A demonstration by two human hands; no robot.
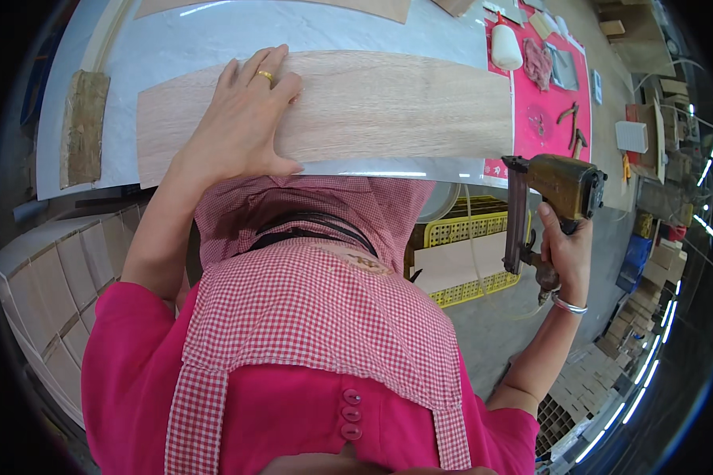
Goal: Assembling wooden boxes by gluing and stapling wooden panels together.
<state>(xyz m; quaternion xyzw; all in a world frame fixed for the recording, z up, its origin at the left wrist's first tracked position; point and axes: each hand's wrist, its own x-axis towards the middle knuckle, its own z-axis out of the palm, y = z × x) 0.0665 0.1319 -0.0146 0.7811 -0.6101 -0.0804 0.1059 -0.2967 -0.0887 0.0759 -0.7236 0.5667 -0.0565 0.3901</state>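
Observation:
A thin, pale wooden board (pixel 396 103) lies across the near part of the table. My left hand (pixel 245 119) rests on its left half, fingers bent toward the far edge and thumb stretched along the near edge. At the board's right end, my right hand (pixel 566 245) is wrapped round the handle of a pneumatic nail gun (pixel 558 186). The gun's nose is close to the board's near right corner; whether the two touch, I cannot tell. Its long dark magazine hangs down beside the table edge.
On the pink mat (pixel 535 99) at the right lie a white glue bottle (pixel 505 47), a pink rag (pixel 537 63) and a hammer (pixel 578 142). A taped brown block (pixel 85 127) sits at the table's left. Below stands a yellow crate (pixel 483 229); stacked panels (pixel 63 277) are at lower left.

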